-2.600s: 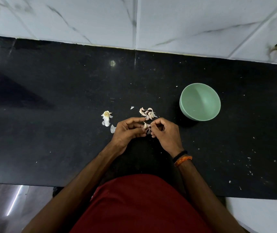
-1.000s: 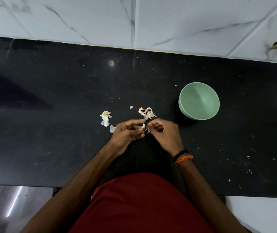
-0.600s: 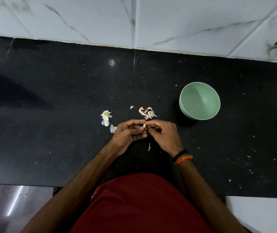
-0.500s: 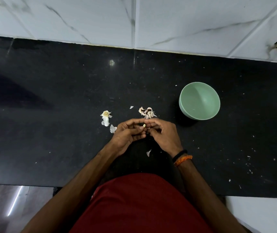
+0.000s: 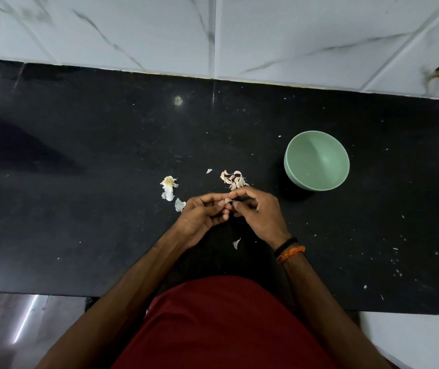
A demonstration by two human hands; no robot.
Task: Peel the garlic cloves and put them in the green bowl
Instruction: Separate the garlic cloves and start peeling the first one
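My left hand (image 5: 202, 215) and my right hand (image 5: 259, 211) meet over the black counter, fingertips together. Between them they pinch one small pale garlic clove (image 5: 228, 200), of which only the top shows. Just beyond the hands lies a small heap of unpeeled cloves (image 5: 233, 179). The green bowl (image 5: 316, 160) stands upright to the right of the heap, apart from my right hand, and I see nothing inside it.
Garlic skin and a root stub (image 5: 168, 185) lie left of the hands, with another flake (image 5: 179, 204) by my left knuckles. A loose peel (image 5: 236, 243) lies between my wrists. The counter (image 5: 80, 182) ends at a white tiled wall behind.
A piece of skin came off the clove and dropped to the counter between my wrists. The clove now looks barer. Both hands stayed in place; the bowl has not moved.
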